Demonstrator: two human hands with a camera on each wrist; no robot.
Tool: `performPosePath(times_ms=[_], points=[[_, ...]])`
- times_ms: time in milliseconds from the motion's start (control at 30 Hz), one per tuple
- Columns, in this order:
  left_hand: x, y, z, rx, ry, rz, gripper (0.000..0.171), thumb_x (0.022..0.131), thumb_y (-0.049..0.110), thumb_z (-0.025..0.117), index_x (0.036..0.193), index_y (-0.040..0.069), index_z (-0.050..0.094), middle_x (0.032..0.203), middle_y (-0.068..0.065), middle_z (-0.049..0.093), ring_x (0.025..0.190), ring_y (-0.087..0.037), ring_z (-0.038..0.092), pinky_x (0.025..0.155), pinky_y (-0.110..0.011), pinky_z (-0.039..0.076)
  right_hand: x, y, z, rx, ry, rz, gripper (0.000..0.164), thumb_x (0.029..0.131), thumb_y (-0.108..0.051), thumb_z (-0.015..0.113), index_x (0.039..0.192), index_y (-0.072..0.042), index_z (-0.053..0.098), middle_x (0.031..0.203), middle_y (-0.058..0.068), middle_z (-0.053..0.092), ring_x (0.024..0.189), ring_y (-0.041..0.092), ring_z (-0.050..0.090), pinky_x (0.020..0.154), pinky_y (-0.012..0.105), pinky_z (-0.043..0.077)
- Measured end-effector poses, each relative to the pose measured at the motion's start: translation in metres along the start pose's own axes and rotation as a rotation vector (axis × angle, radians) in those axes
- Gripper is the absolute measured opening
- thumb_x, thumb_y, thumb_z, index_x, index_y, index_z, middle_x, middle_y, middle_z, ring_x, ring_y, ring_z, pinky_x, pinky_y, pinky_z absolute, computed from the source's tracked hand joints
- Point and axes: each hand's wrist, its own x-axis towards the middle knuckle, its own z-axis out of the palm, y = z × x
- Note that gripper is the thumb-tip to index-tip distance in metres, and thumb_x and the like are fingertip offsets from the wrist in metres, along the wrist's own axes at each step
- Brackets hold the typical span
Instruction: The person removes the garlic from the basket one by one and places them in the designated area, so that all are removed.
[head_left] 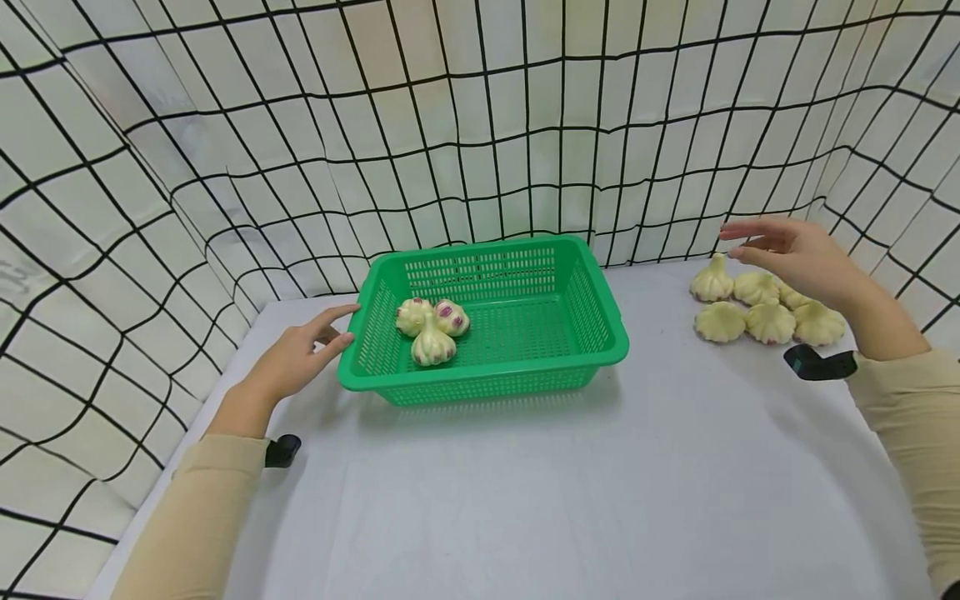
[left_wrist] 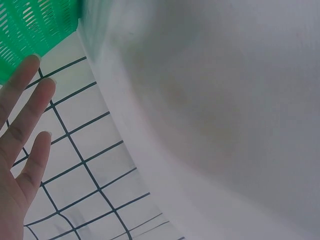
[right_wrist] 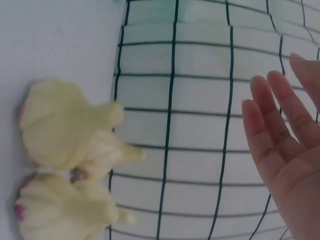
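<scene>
A green plastic basket [head_left: 495,367] stands at the middle of the table, with three garlic bulbs [head_left: 433,340] grouped in its left part. My left hand [head_left: 300,354] is at the basket's left end, fingertips right at the rim and fingers extended; in the left wrist view the fingers [left_wrist: 30,112] are spread beside the green wall. On the right, my right hand [head_left: 798,254] hovers above several garlic bulbs [head_left: 770,322] set in two rows. Its fingers are relaxed and nothing is between them. The right wrist view shows these pale bulbs [right_wrist: 55,125] below the right hand [right_wrist: 295,150].
White panels with a black wire grid [head_left: 480,125] close off the back and both sides. A white cloth covers the table [head_left: 510,500]. The right-hand bulbs sit near the back right corner, close to the grid.
</scene>
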Motion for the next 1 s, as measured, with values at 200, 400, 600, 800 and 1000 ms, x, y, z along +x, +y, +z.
performPosePath(times_ms=[200,400,600,800,1000], points=[[0.000,0.000,-0.001,-0.006,0.002,0.002,0.056,0.109,0.042,0.047,0.158,0.016,0.038,0.119,-0.025,0.069,0.115,-0.045,0.062,0.091,-0.067,0.047,0.017,-0.030,0.013,-0.023,-0.053,-0.035,0.043,0.104,-0.032,0.063,0.143,-0.013,0.060,0.127,-0.022,0.062,0.105,-0.006,0.056,0.082,0.016,0.042],[0.000,0.000,-0.001,-0.009,-0.001,-0.003,0.057,0.109,0.042,0.047,0.159,0.016,0.037,0.119,-0.025,0.069,0.115,-0.045,0.062,0.091,-0.067,0.047,0.037,-0.051,0.028,-0.009,-0.107,-0.114,0.040,0.105,-0.026,0.062,0.142,-0.010,0.061,0.139,0.005,0.061,0.107,-0.002,0.058,0.084,0.016,0.046],[0.000,-0.001,0.000,-0.004,-0.002,-0.003,0.057,0.109,0.043,0.047,0.159,0.017,0.037,0.119,-0.025,0.069,0.115,-0.045,0.062,0.090,-0.067,0.047,0.051,-0.073,0.042,-0.042,-0.163,-0.159,0.038,0.105,-0.022,0.062,0.141,-0.011,0.062,0.140,0.009,0.060,0.112,0.010,0.060,0.083,0.018,0.047],[0.000,-0.001,0.000,-0.009,0.000,0.002,0.056,0.109,0.041,0.047,0.159,0.017,0.037,0.119,-0.025,0.069,0.114,-0.045,0.062,0.090,-0.067,0.047,0.068,-0.097,0.057,-0.099,-0.205,-0.245,0.032,0.104,-0.014,0.062,0.136,-0.009,0.065,0.134,0.013,0.064,0.112,0.028,0.064,0.081,0.021,0.049],[0.000,-0.001,0.000,-0.016,-0.003,0.006,0.056,0.109,0.041,0.047,0.159,0.016,0.037,0.119,-0.026,0.069,0.114,-0.045,0.062,0.091,-0.067,0.047,0.086,-0.113,0.077,-0.097,-0.253,-0.317,0.032,0.103,-0.007,0.062,0.134,-0.005,0.066,0.133,0.014,0.065,0.114,0.030,0.065,0.094,0.045,0.053]])
